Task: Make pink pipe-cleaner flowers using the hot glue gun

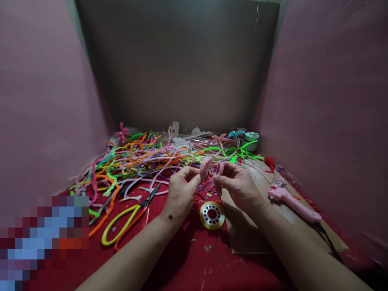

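Between my two hands is a pink pipe cleaner bent into loops, held above the red cloth. My left hand pinches its left part between thumb and fingers. The right-hand loop is pinched by my right hand. Fingers partly hide where the loops meet. Just below the hands lies a spool with a yellow rim and a ring of holes. Scissors with yellow and orange handles rest left of my left wrist, blades spread a little.
A tangle of coloured pipe cleaners spreads across the back and left. On the right, a pink glue gun with a black cord lies on a brown board. A lidded jar stands at the back. Pink walls flank the red cloth.
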The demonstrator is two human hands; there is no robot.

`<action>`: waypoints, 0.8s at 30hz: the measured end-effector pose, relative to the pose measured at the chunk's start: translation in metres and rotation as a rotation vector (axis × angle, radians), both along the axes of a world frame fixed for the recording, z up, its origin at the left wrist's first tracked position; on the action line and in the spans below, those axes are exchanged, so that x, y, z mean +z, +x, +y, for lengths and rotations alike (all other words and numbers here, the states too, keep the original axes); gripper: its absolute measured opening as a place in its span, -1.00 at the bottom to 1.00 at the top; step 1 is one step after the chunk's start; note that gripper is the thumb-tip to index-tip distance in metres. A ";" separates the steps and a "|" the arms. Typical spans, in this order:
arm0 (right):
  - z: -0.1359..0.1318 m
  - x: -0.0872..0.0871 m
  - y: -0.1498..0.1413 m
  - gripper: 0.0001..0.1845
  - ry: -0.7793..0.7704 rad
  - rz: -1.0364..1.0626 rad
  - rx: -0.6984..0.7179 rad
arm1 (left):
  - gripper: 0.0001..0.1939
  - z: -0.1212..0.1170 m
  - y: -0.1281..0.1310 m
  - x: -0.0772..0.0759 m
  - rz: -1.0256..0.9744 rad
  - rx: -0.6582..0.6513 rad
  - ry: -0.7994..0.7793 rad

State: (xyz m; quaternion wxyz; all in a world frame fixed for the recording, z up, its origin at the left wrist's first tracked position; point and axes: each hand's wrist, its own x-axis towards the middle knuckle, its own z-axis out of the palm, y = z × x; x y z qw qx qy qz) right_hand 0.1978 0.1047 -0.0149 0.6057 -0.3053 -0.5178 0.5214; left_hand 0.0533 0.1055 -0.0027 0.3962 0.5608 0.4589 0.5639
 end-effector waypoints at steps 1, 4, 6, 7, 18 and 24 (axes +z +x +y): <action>0.000 -0.001 0.000 -0.74 0.015 -0.016 -0.010 | -0.90 -0.001 0.001 0.000 0.028 0.000 0.004; 0.000 -0.002 0.000 -0.72 0.038 -0.060 -0.009 | -0.91 -0.003 0.003 -0.001 0.077 -0.008 0.021; 0.000 -0.003 0.000 -0.72 0.037 -0.074 -0.004 | -0.91 -0.002 0.002 -0.005 0.088 -0.013 0.024; 0.000 -0.003 0.000 -0.72 0.035 -0.076 -0.006 | -0.91 -0.002 0.002 -0.007 0.096 -0.013 0.026; -0.002 0.002 0.000 -0.87 0.040 -0.070 0.101 | -0.92 -0.003 -0.002 -0.014 0.474 0.038 0.377; -0.001 -0.002 0.002 -0.86 0.044 -0.153 0.037 | -0.93 -0.003 -0.003 -0.010 0.466 -0.042 0.261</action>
